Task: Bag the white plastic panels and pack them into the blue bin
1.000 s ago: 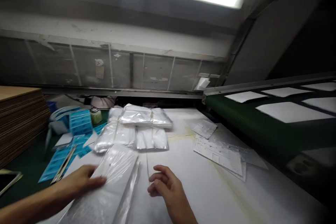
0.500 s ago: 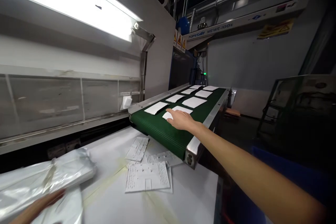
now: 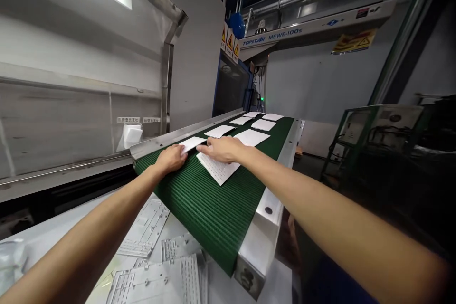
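Note:
My right hand [image 3: 225, 149] is closed on a white slotted panel [image 3: 220, 171], thin and rectangular. The panel lies at an angle over the green conveyor belt [image 3: 199, 199], and my fingers cover its far part. Just to the left, my left hand [image 3: 171, 157] grips the near end of another white panel [image 3: 193, 143] close to the belt's left rail; its fingers are partly hidden. Farther along the belt lie several more white panels in two rows, among them a larger panel [image 3: 252, 137] right behind my right hand.
Below the belt's end, a white table [image 3: 90, 209] bears several slotted white panels [image 3: 156, 282]. Metal rails [image 3: 265, 213] edge the belt. A clear plastic bag [image 3: 12, 261] lies at lower left. A machine frame [image 3: 370, 128] stands right.
My left hand has come up from the plastic bag to the front left panel on the belt. The panel under my right hand has turned and come nearer. The view has shifted closer.

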The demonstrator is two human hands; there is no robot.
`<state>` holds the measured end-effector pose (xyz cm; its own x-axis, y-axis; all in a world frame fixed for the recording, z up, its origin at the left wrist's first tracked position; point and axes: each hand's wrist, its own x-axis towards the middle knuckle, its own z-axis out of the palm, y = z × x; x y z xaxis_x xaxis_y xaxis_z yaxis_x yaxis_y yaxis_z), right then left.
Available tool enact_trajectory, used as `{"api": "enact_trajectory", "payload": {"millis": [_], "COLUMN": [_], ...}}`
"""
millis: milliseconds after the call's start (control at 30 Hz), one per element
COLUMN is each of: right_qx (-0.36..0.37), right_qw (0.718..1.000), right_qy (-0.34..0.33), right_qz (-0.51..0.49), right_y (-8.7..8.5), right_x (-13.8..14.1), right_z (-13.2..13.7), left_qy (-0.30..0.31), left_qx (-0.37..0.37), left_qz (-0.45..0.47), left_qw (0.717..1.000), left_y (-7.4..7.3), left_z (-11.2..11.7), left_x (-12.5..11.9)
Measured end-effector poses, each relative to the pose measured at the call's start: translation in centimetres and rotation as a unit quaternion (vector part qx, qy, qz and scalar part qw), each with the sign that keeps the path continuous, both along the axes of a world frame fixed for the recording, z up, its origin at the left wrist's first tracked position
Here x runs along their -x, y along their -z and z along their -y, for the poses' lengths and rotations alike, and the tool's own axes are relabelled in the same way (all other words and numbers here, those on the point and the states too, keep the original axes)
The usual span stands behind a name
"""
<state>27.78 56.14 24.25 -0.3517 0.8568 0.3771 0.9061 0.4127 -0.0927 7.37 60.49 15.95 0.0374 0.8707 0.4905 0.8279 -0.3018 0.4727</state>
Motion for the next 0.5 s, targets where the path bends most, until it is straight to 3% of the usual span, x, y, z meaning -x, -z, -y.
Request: {"api": "enact_trajectory", "payload": {"millis": [67,133,200,267,333,400,500], "right_qx": [0.034,0.054,0.046,0.011,-0.036,-0.086,-0.129], "right_qw": [0.999,0.997,0.995,0.992,0.987,0.983,0.973], "right_qy": [0.011,0.026,0.038,0.042,0.035,0.005,-0.114], "right_qz": [-0.017,-0.048,-0.085,-0.122,-0.150,-0.165,-0.153], "right_y": [-1.2,-2.0,-2.4,-2.5,-2.0,-0.5,3.9], "right_x": [-1.2,-2.7,-3.9,-4.4,-4.0,-2.6,0.1], "right_z": [1.4,3.4,6.0,9.4,13.7,18.8,26.5], "left_qy": [-0.025,-0.048,-0.058,-0.049,-0.028,-0.009,0.015], "left_qx": [-0.008,-0.024,-0.029,-0.004,0.053,0.120,0.261], "left_qz": [0.040,0.089,0.144,0.203,0.262,0.305,0.409], "left_qw": [0.999,0.995,0.988,0.978,0.963,0.945,0.874], "left_y": [-1.2,-2.9,-4.4,-4.9,-4.1,-2.4,1.2], "left_z": [0.9,3.2,7.2,12.7,19.2,25.9,34.9], "left_x": [0.7,1.9,3.5,5.3,7.1,8.8,11.1]}}
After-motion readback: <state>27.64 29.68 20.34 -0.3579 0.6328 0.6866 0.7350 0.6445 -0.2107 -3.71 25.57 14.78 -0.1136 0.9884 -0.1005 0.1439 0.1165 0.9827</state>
